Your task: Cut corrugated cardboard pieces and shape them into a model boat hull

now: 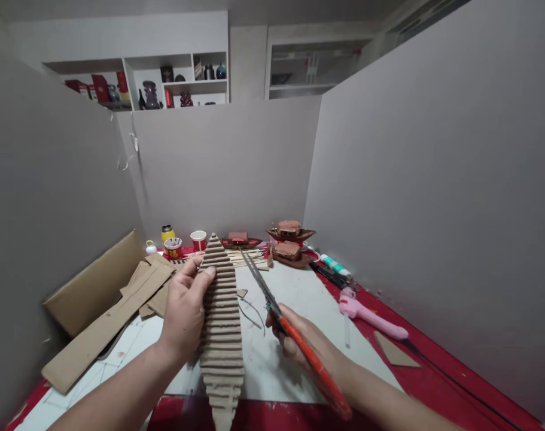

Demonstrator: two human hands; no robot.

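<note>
1. Holding a corrugated cardboard piece (222, 317), left hand (185, 308): thumb laid on the ridged face, the fingers partly hidden at its left edge. Grip closed on the piece.
2. Corrugated cardboard piece: long, pointed at the far end, broad in the middle, narrowing again at the near end; crosswise ridges. Held up over the bench (438, 386), between the hands, to the left of the scissors.
3. Right hand (306, 328): fingers curled about the handles of a pair of scissors (310, 362); orange-red handles, grey blades directed forward and leftward. Blades apart from the cardboard piece.
4. Bench: red surface, largely under a white sheet (299, 287), with a small cardboard scrap (241, 293) upon it.
5. Left side: flat cardboard strips (115, 311), overlapping, beside a large cardboard panel (93, 284) standing tilted near the partition.
6. Far end: yellow container (167, 234); two paper cups, one holding thin items (172, 249), one farther right (199, 240); loose thin sticks (252, 260); three brown model boats, one behind the sticks (238, 242), two to the right (290, 232) (292, 254).
7. Right side: white-and-green tube (335, 265); pink glue gun (373, 317) with dark cord; cardboard triangle (395, 350) nearby.
</note>
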